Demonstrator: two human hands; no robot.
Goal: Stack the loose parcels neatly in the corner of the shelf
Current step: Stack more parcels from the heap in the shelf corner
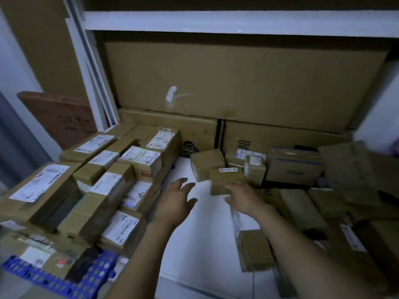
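stacked parcels (112, 182) left | loose parcels (302, 180) right | shelf surface (194, 234) between | large cartons (237, 83) behind, seemingly leaning upright

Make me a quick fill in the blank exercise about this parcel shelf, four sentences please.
1. The right hand grips a small brown parcel whose label is ____ in colour.
2. The left hand hovers with fingers spread, holding ____.
3. The stacked parcels stand on the ____ side of the shelf.
4. The perforated crate is ____ in colour.

Missing words: white; nothing; left; blue.
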